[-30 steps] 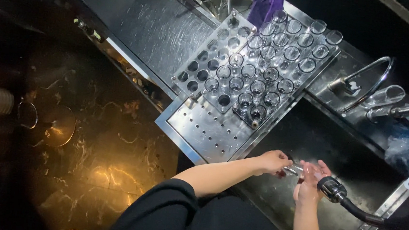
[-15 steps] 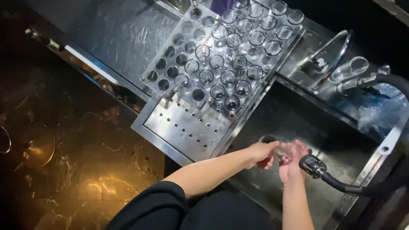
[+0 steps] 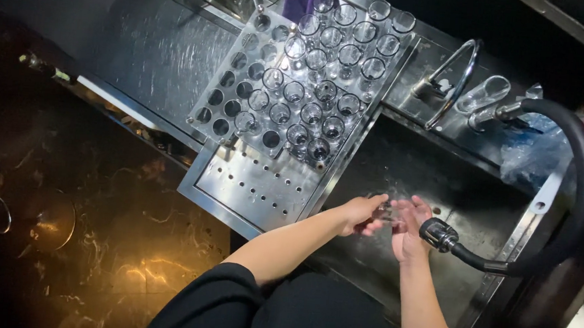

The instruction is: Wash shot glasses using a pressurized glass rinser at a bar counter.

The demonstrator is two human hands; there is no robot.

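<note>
- Over the steel sink (image 3: 505,251), the left hand (image 3: 360,213) curls round a small clear glass (image 3: 386,212); the right hand (image 3: 408,223) cups it, half-open, at the spray nozzle (image 3: 438,234) for rinsing.
- Beyond the sink's left rim, a perforated rack (image 3: 297,89) holds glasses upright, seemingly to drain.

Bar washing station: steel sink (image 3: 481,198) with spray hose (image 3: 564,197), rack of small glasses (image 3: 304,83) on perforated drainboard (image 3: 256,185).

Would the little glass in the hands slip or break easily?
Probably both. The small clear glass sits between the left hand and right hand beside the spray nozzle, so it is likely wet and slippery. It looks thin, and the steel sink is hard.
</note>
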